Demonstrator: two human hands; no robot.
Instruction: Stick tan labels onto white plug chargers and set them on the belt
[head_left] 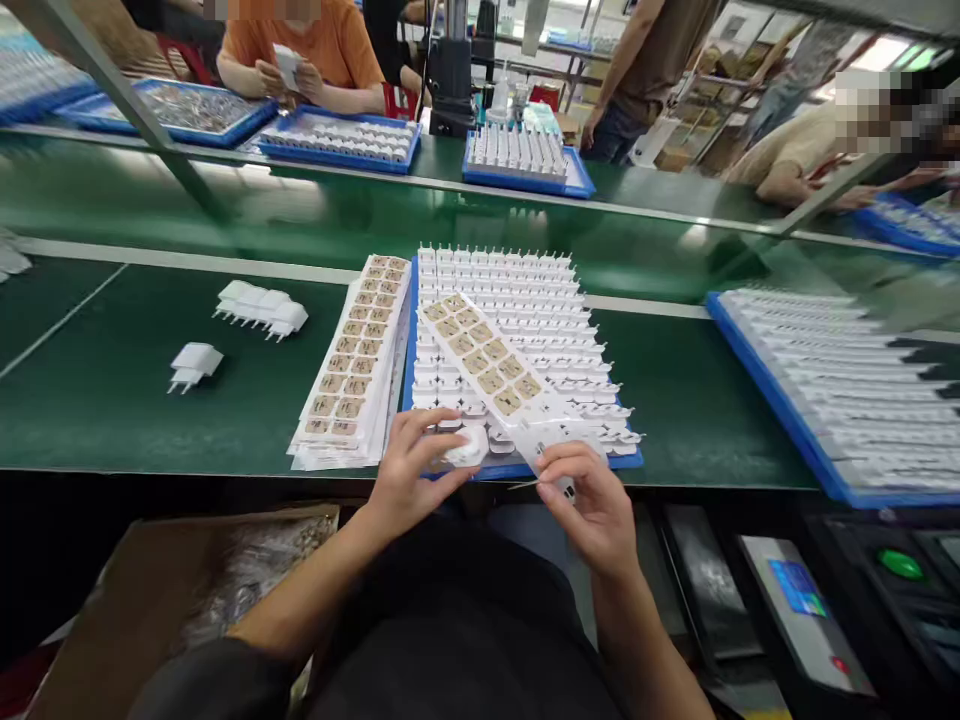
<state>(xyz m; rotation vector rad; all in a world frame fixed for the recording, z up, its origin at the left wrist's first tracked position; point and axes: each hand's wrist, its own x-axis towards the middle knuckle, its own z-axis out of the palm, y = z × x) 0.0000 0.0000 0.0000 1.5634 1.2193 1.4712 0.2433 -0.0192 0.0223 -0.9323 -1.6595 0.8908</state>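
My left hand [411, 468] is closed around a white plug adapter [469, 447], gripping it by its sides at the front edge of the tray. My right hand [592, 505] pinches a thin pointed metal tool [523, 485], whose kind I cannot make out. Its fingers also meet the lower end of a label sheet [491, 365] with beige stickers. That sheet lies slanted across rows of white plug adapters [517, 270] in a blue tray [410, 340]. To the left of the tray sits a stack of similar label sheets [349, 365].
Loose white adapters [262, 307] and a single one [195, 366] lie on the green bench [150, 430] at left. Another filled blue tray [780, 400] stands at right. Below the bench is an open cardboard box [165, 600]. Across the bench, a person in orange [337, 45] handles a white part.
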